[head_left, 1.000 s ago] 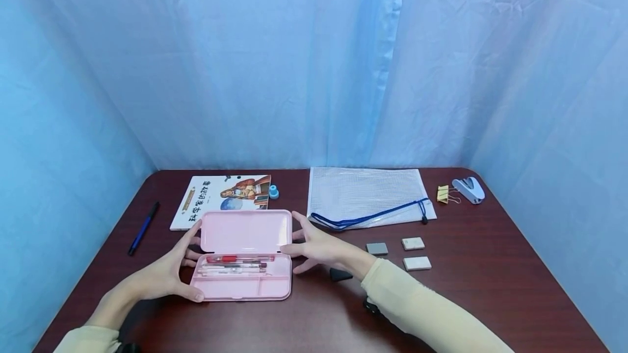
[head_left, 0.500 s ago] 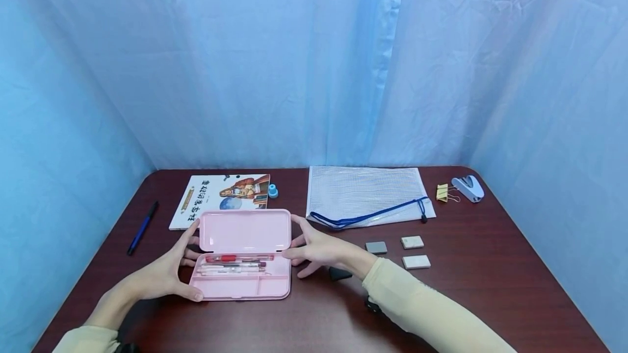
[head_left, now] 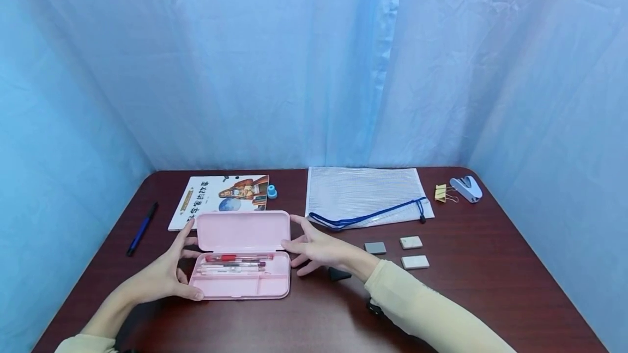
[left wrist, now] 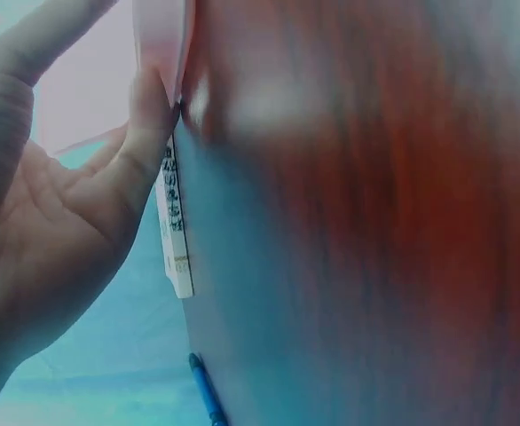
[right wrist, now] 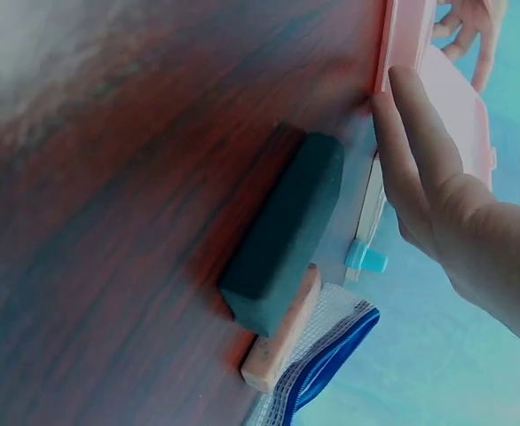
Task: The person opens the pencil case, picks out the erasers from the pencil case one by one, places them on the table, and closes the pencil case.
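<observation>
A pink pencil case (head_left: 223,287) lies with its lid (head_left: 243,230) raised at the back. Several pens (head_left: 230,269), one with red parts, fill its rear compartment; the two front ones hold nothing. My left hand (head_left: 159,277) spans the case's left end, thumb at the front corner and fingers along the lid's side. My right hand (head_left: 321,247) touches the right end, its thumb at the lid's lower edge. Its fingers look fairly straight against the case in the right wrist view. The left wrist view shows my left hand's (left wrist: 56,222) extended fingers at the case's side.
A book (head_left: 196,195) and light blue cap-like piece (head_left: 272,192) lie behind the case, a blue pen (head_left: 142,229) left. Rightward are a mesh bag (head_left: 363,189), grey block (head_left: 375,248), white blocks (head_left: 415,262), dark piece (head_left: 338,274), yellow binder clip (head_left: 440,193) and pale blue stapler-like item (head_left: 466,188).
The lid's left edge has shifted slightly outward with my left fingers. My right hand stays at the right end. The whole head view has drifted a little.
</observation>
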Motion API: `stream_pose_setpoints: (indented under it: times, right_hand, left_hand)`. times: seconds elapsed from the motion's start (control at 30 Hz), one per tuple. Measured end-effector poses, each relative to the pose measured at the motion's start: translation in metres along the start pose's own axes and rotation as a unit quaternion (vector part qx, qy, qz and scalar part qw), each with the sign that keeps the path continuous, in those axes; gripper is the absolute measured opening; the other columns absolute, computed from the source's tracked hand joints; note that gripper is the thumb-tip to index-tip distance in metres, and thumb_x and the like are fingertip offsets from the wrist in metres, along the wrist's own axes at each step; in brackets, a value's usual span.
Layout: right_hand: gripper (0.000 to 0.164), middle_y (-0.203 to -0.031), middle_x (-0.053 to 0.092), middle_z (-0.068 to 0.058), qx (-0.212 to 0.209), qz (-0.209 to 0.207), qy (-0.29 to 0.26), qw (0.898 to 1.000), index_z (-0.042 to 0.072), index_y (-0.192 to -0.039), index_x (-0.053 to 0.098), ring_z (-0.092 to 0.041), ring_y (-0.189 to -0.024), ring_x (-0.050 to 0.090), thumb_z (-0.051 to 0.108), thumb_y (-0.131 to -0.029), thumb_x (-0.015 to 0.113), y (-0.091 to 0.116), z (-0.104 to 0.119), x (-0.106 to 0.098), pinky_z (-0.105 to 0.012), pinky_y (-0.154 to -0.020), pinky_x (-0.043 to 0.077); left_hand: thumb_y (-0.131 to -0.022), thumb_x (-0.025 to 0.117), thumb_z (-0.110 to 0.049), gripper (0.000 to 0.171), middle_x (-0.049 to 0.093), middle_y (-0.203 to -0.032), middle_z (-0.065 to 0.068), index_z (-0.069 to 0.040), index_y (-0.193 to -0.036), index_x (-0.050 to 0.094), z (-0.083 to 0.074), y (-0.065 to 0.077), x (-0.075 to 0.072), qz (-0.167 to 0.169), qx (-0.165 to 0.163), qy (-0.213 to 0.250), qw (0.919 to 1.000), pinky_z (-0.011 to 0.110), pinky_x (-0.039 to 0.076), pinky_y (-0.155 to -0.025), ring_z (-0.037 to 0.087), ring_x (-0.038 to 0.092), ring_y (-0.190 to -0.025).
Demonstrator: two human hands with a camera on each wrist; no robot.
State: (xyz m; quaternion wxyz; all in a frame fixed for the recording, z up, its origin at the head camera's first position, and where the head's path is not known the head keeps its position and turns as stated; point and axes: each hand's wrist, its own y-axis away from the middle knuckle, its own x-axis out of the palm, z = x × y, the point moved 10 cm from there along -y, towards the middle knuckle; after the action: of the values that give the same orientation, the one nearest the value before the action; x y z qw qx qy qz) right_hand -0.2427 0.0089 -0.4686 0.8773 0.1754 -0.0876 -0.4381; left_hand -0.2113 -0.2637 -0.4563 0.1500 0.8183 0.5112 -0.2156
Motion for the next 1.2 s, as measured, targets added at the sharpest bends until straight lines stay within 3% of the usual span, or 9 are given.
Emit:
stream_pose_setpoints:
  times: [0.23, 0.43, 0.5, 0.63, 0.73, 0.83, 0.93, 1.07, 1.2]
  right_hand:
    - [0.066, -0.137, 0.052, -0.021, -0.002, -0.006, -0.013, 1.000, 0.025, -0.159, 0.023, -0.036, -0.101, 0.068, 0.050, -0.104, 0.051, 0.001, 0.001, -0.002, -0.051, -0.079, 0.059]
    - [0.069, -0.141, 0.051, -0.022, -0.007, 0.003, -0.022, 1.000, 0.014, -0.149, 0.039, -0.038, -0.107, 0.066, 0.064, -0.102, 0.043, 0.004, 0.001, -0.003, -0.051, -0.081, 0.058]
    - [0.070, -0.143, 0.050, -0.020, -0.006, 0.008, -0.015, 1.000, 0.011, -0.147, 0.043, -0.038, -0.109, 0.065, 0.064, -0.101, 0.044, 0.005, 0.001, -0.002, -0.050, -0.082, 0.058]
    - [0.059, -0.140, 0.052, -0.017, -0.006, 0.021, 0.002, 1.000, 0.007, -0.144, 0.049, -0.037, -0.115, 0.062, 0.050, -0.104, 0.051, 0.004, 0.000, 0.003, -0.047, -0.085, 0.058]
    - [0.050, -0.138, 0.053, -0.015, -0.010, 0.026, 0.014, 1.000, 0.004, -0.143, 0.051, -0.034, -0.114, 0.061, 0.032, -0.103, 0.061, 0.004, -0.001, 0.005, -0.046, -0.084, 0.058]
    - [0.050, -0.131, 0.053, -0.015, -0.012, 0.024, 0.026, 0.999, 0.004, -0.142, 0.052, -0.029, -0.103, 0.063, 0.020, -0.098, 0.069, 0.003, -0.004, 0.007, -0.044, -0.081, 0.059]
    - [0.054, -0.120, 0.053, -0.015, -0.010, 0.024, 0.051, 0.998, 0.006, -0.143, 0.050, -0.026, -0.086, 0.065, 0.018, -0.096, 0.073, 0.004, -0.007, 0.010, -0.043, -0.072, 0.061]
    - [0.062, -0.106, 0.058, -0.014, -0.006, 0.034, 0.094, 0.995, 0.009, -0.147, 0.045, -0.025, -0.067, 0.066, 0.020, -0.094, 0.075, 0.006, -0.010, 0.014, -0.042, -0.061, 0.060]
    - [0.066, -0.094, 0.064, -0.012, -0.016, 0.035, 0.129, 0.991, 0.010, -0.148, 0.043, -0.026, -0.062, 0.067, 0.017, -0.092, 0.078, 0.007, -0.010, 0.016, -0.041, -0.057, 0.060]
  left_hand:
    - [-0.084, 0.082, -0.009, 0.117, 0.028, -0.152, 0.031, -0.015, -0.163, -0.003, 0.003, 0.002, -0.004, 0.006, -0.018, 0.064, 0.9978, 0.033, 0.057, -0.085, 0.051, 0.046, -0.128]
    - [-0.106, 0.053, -0.018, 0.066, 0.028, -0.153, 0.030, -0.006, -0.158, 0.014, 0.005, 0.004, -0.006, 0.031, -0.077, 0.138, 0.9869, 0.034, 0.054, -0.092, 0.053, 0.037, -0.139]
    - [-0.112, 0.037, -0.030, 0.056, 0.029, -0.154, 0.029, -0.002, -0.157, 0.019, 0.006, 0.003, -0.006, 0.038, -0.092, 0.158, 0.9825, 0.038, 0.054, -0.093, 0.048, 0.039, -0.140]
    - [-0.112, 0.016, -0.044, 0.064, 0.038, -0.150, 0.024, 0.006, -0.151, 0.031, 0.009, 0.002, -0.007, 0.049, -0.101, 0.180, 0.9772, 0.044, 0.054, -0.095, 0.025, 0.053, -0.133]
    - [-0.113, 0.027, -0.039, 0.057, 0.047, -0.144, 0.020, 0.005, -0.146, 0.041, 0.015, 0.003, -0.006, 0.053, -0.116, 0.155, 0.9796, 0.039, 0.054, -0.095, 0.012, 0.059, -0.121]
    - [-0.108, 0.048, -0.033, 0.050, 0.051, -0.140, 0.017, 0.000, -0.145, 0.046, 0.023, 0.004, -0.007, 0.042, -0.139, 0.096, 0.9848, 0.036, 0.052, -0.092, 0.017, 0.058, -0.117]
    - [-0.101, 0.063, -0.032, 0.056, 0.051, -0.140, 0.016, -0.004, -0.147, 0.045, 0.028, 0.005, -0.008, 0.027, -0.156, 0.052, 0.9861, 0.038, 0.049, -0.088, 0.025, 0.055, -0.116]
    - [-0.100, 0.066, -0.024, 0.062, 0.047, -0.135, 0.021, 0.000, -0.150, 0.038, 0.027, 0.006, -0.004, 0.043, -0.138, 0.073, 0.9868, 0.041, 0.055, -0.083, 0.027, 0.059, -0.107]
    - [-0.099, 0.066, -0.016, 0.064, 0.043, -0.128, 0.025, 0.006, -0.150, 0.034, 0.025, 0.008, 0.000, 0.072, -0.120, 0.124, 0.9825, 0.042, 0.059, -0.077, 0.025, 0.066, -0.094]
